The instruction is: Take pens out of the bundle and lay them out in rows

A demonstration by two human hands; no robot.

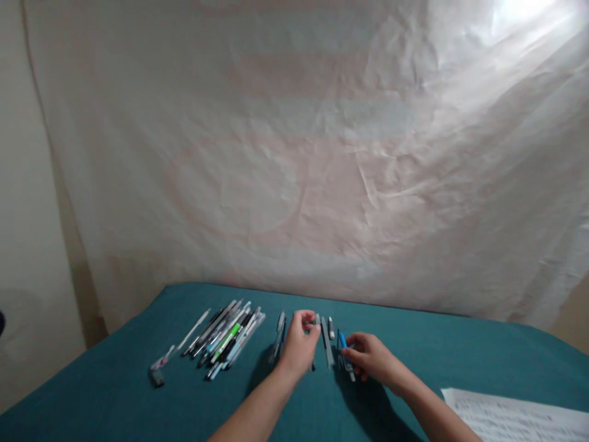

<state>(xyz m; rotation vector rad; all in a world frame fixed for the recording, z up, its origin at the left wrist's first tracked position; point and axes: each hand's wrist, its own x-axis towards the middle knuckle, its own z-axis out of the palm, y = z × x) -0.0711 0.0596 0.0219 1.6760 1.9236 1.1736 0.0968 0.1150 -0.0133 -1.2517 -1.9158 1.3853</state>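
Note:
My left hand [300, 345] is over the middle of the table with its fingers curled in. A grey pen [317, 319] shows at its fingertips, but whether they grip it is hidden. To its left lie a few pens [278, 337] side by side. Between my hands a grey pen [327, 344] and a short white-and-dark pen [331, 328] lie on the cloth. My right hand [370, 359] has its thumb and fingers closed on a blue pen [343, 341], which is low over the table beside another thin dark pen.
A pile of many pens [230, 334], one bright green, lies left of centre. Further left are a thin white pen [193, 329] and a small dark object [157, 376]. A written sheet of paper [515, 414] lies at front right. Behind the green-covered table [115, 393] hangs a pale sheet [294, 153].

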